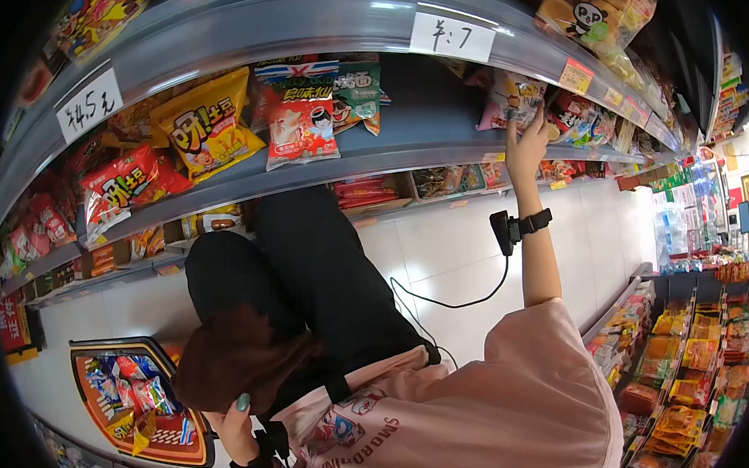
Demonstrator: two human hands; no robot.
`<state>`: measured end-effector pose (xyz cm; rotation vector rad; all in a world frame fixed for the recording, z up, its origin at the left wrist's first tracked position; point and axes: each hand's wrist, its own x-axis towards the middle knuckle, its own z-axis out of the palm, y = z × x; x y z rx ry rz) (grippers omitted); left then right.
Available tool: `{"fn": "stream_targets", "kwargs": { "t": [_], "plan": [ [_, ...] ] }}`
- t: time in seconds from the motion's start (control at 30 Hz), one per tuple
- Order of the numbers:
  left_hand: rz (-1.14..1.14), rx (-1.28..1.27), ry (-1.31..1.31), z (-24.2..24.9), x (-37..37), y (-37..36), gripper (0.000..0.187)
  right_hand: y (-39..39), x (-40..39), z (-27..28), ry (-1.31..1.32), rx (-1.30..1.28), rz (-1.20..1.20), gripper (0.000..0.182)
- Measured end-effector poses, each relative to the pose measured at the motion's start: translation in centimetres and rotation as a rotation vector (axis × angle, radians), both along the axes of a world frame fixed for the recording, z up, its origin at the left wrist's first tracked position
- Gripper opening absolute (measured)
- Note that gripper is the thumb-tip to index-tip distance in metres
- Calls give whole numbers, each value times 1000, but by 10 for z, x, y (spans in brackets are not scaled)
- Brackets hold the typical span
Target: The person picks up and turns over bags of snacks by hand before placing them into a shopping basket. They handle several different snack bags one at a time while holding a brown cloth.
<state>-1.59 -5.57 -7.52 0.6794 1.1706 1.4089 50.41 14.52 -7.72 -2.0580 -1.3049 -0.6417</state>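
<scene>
Pale, glossy tiled floor, brightly lit, long grey shop shelving

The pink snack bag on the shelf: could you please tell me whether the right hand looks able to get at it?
Most likely yes: the right hand has its fingertips at the front of the pink snack bag, and nothing visible stands between them.

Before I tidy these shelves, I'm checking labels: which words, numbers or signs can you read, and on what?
"¥4.5元": price card at picture left
"¥:7": larger price card
"呀!土豆": yellow bag
"呀!土豆": red bag
"味仙": red-and-white bag, first character unclear
"SMORO": pink shirt, following letters unclear
Too small or blurred: pink bag by the right hand, orange shelf tag, other packets.
</scene>
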Motion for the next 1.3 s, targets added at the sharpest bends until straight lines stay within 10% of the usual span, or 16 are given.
{"fn": "stream_targets", "kwargs": {
  "t": [0.17,0.27,0.37,0.47,0.57,0.67,0.7,0.8,0.87,0.97,1.13,1.3],
  "plan": [
    [-59,-64,35,18,8,5,61,-16,-57,18,-60,92,286,59],
    [-303,-261,-216,56,21,28,65,-50,-175,51,792,-221,853,66],
    [-317,205,-34,39,35,37,65,-85,-266,37,1420,-593,1321,92],
    [-509,429,213,49,33,41,58,-126,-289,-26,1432,-921,1309,96],
    [-392,354,208,63,2,39,51,-105,-299,-32,2072,-1020,1020,62],
    [298,290,127,37,-66,31,29,-104,-319,-20,2431,-621,1019,60],
    [489,194,259,22,-105,26,25,-106,-311,-25,2437,-634,1024,60],
    [1118,-204,1065,-67,-232,-17,51,-101,-284,-43,1222,-564,1540,61],
    [1459,-679,1334,-86,-280,-40,76,-108,-293,-40,1456,-559,1443,57],
    [1484,-1021,984,-117,-327,-67,79,-110,-285,-52,1951,-592,1273,50],
    [1224,-926,907,-117,-330,-66,69,-111,-304,-30,2343,-678,1469,48],
    [1173,-412,403,-147,-335,-61,54,-118,-305,-43,2112,-555,983,55]
  ]
}}
